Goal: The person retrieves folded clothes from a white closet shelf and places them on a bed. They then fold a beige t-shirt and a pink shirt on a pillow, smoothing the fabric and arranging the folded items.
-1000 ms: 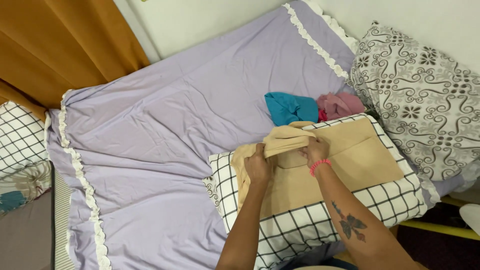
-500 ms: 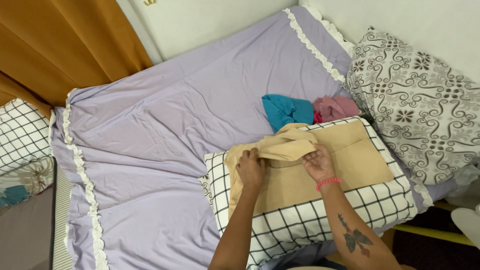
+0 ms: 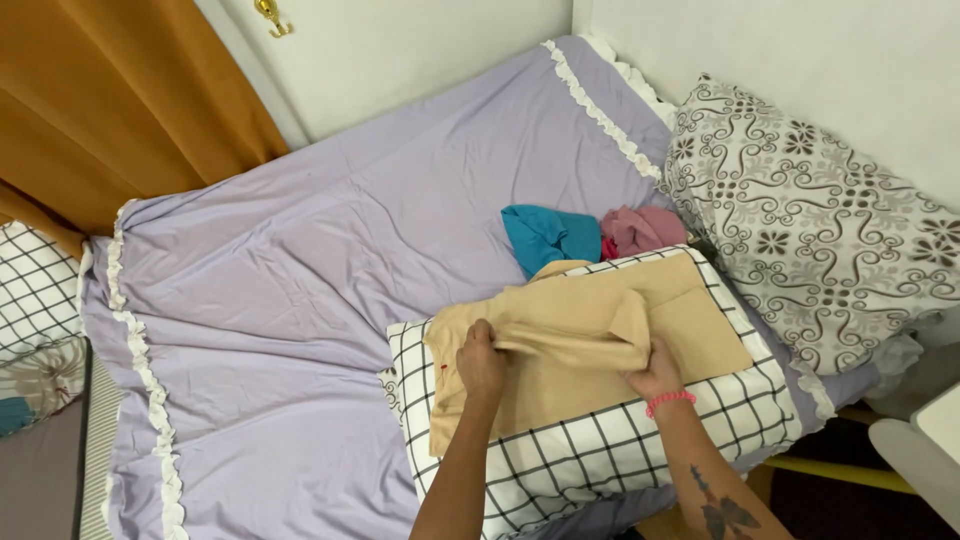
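Your left hand [image 3: 482,362] was closed in a fist-like pinch on a fold of the tan garment [image 3: 590,340], and your right hand [image 3: 655,372] had its fingers curled shut around the other end of that same raised fold. The garment lay across the top of the checked pillow [image 3: 620,455], which sat at the near edge of the bed [image 3: 300,290], toward its right corner. To fold it well, you would have done best, I think, to keep both grips level, draw the fold taut between them, and lay it down square to the garment's long edge before smoothing it flat. The cloth looked thin, soft and limp, bunching into a loose ridge where you held it and lying flat elsewhere; a small red mark showed near its left edge. The pillow under it was plump, white with a black grid. The lilac sheet was smooth with shallow creases and a white ruffled trim. A teal cloth [image 3: 548,236] and a pink cloth [image 3: 645,230] lay crumpled, touching each other, just beyond the pillow, beside a grey patterned pillow [image 3: 810,220] at the bed's right edge.
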